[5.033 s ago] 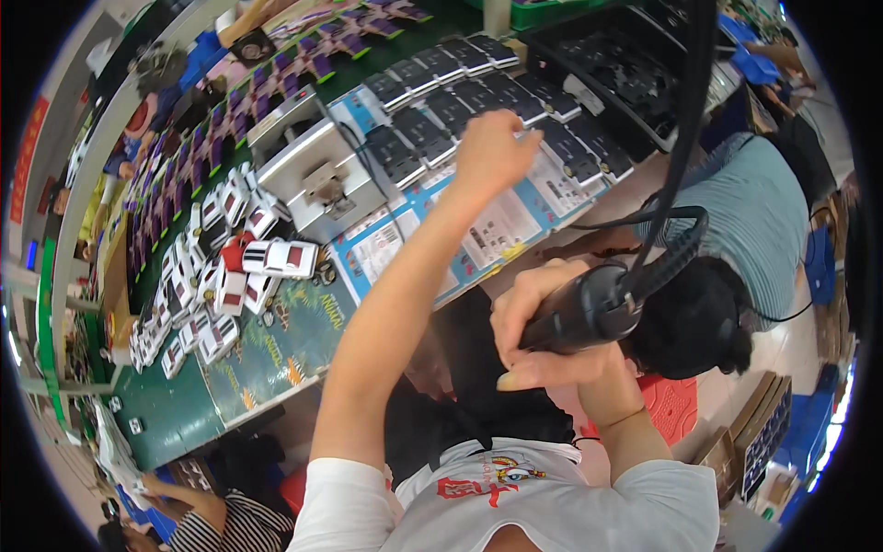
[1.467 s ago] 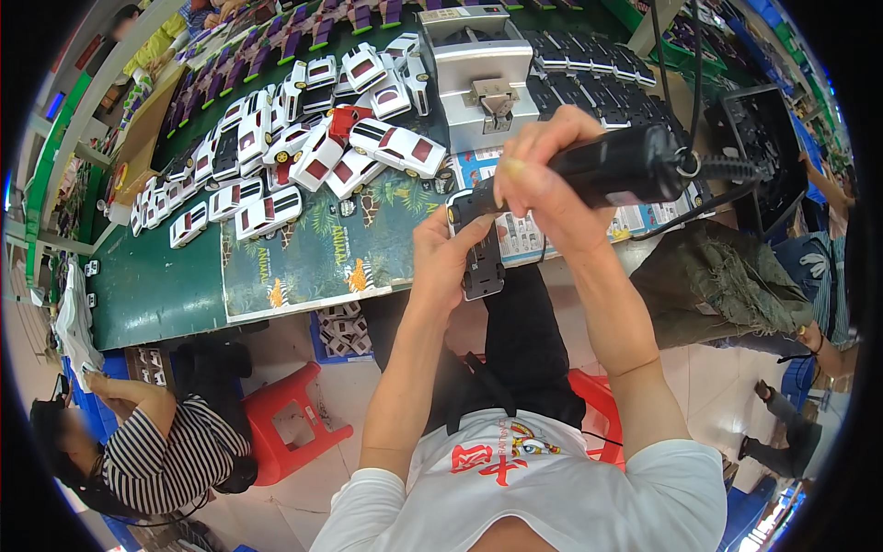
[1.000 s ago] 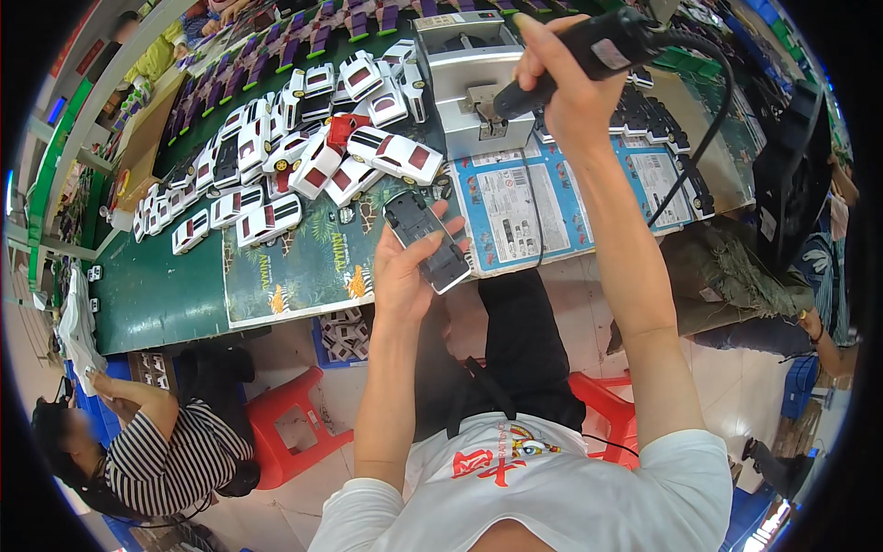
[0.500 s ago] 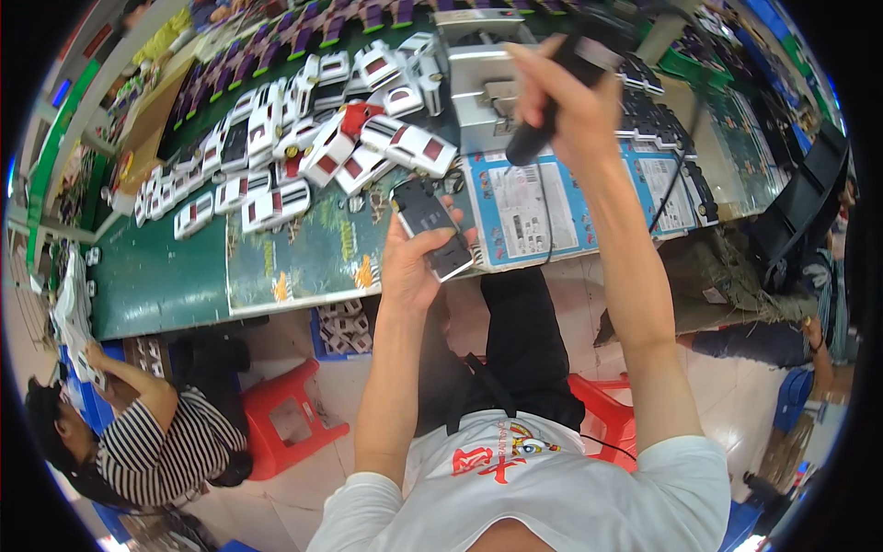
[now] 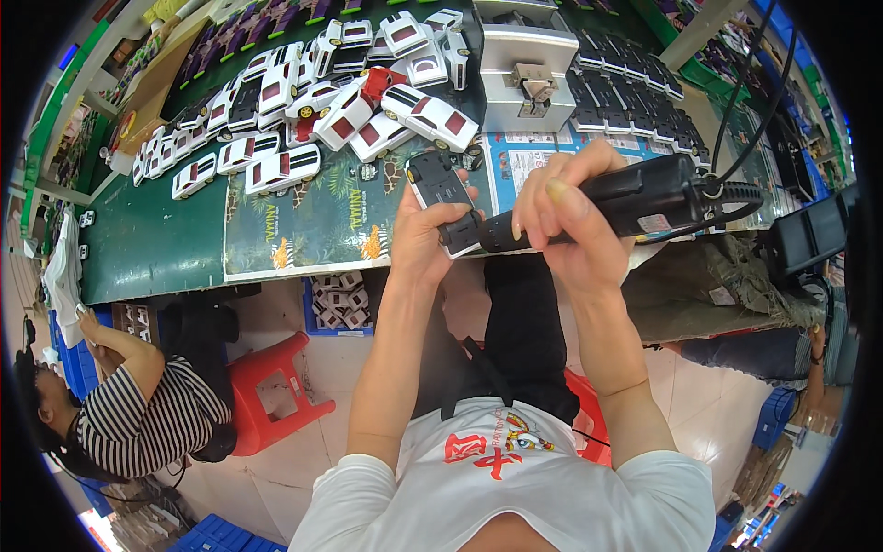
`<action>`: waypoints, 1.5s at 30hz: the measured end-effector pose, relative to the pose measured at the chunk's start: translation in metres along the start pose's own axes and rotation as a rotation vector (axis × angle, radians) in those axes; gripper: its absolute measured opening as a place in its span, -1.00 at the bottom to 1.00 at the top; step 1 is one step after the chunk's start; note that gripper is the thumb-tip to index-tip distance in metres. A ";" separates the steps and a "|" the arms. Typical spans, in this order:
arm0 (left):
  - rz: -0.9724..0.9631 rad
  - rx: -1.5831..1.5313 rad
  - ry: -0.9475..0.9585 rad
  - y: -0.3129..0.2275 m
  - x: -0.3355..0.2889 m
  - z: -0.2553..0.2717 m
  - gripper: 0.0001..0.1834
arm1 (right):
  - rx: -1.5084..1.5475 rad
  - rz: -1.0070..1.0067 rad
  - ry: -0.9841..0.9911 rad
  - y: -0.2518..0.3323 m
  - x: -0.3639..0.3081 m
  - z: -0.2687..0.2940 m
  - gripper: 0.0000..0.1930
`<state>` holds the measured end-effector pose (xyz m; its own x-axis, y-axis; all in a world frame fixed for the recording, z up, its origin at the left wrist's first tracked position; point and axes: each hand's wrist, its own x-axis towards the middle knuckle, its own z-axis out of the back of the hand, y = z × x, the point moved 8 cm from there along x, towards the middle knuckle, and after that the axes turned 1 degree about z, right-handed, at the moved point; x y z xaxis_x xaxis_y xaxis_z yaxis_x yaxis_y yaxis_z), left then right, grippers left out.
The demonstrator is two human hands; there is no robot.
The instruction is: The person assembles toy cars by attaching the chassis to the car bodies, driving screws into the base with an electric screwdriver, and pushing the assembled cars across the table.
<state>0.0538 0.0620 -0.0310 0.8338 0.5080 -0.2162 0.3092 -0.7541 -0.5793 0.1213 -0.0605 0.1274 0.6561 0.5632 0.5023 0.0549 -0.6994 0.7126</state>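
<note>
My left hand is closed round a white toy car, turned so its black underside faces up, with the thumb pressed across it. In my right hand is a black electric screwdriver, lying nearly level with its nose pointing left. That nose is at the near end of the car's underside; whether the bit touches a screw is too small to tell. Beyond my left hand, a heap of white toy cars covers the far part of the green bench.
A silver metal box with a small bracket stands behind my right hand. Rows of upturned cars lie to its right. Black cables trail from the screwdriver. At left, a person in a striped shirt sits by a red stool.
My right hand has brought the screwdriver down from beside the metal box to the car, swinging its nose leftward. My left hand still holds the car in about the same place.
</note>
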 end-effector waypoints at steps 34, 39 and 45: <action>0.088 -0.111 -0.017 -0.011 -0.006 0.001 -0.58 | -0.064 -0.048 0.257 -0.013 0.000 -0.020 -0.75; -0.031 0.665 0.355 -0.065 -0.026 -0.024 -0.43 | -0.008 0.053 0.254 0.035 -0.003 0.001 -0.77; -0.206 2.053 0.322 -0.163 -0.045 0.022 -0.33 | -0.016 0.050 0.278 0.048 -0.009 0.027 -0.79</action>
<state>-0.0441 0.1711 0.0556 0.9631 0.2602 -0.0680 -0.2621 0.8511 -0.4549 0.1386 -0.1108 0.1435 0.4258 0.6290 0.6505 0.0148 -0.7236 0.6900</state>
